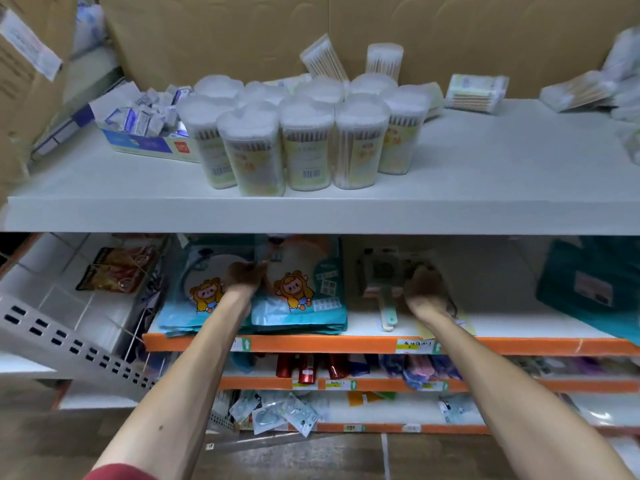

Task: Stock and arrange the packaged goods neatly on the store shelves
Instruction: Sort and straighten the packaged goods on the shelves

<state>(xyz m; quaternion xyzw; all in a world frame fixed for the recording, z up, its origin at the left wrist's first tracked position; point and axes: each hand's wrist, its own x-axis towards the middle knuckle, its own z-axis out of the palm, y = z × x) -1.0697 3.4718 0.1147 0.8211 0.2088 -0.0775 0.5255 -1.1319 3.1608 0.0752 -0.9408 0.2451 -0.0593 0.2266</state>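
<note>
Reaching onto the orange-edged shelf [346, 342], you laid your left hand [244, 276] on the seam between the two stacks of cartoon packs [304, 289], probably to square them, and your right hand [424, 287] over the carded goods [381, 271] to their right; shadow hid whether either gripped.

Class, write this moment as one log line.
left hand: on cartoon packs; right hand: on carded goods; swab tubs: upright, shelf above

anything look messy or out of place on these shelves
Yes. On the top shelf one flat cotton swab pack leans tilted against the cardboard, unlike the upright tubs. On the lowest shelf in view, small clear packets lie jumbled, some overhanging the edge.
</note>
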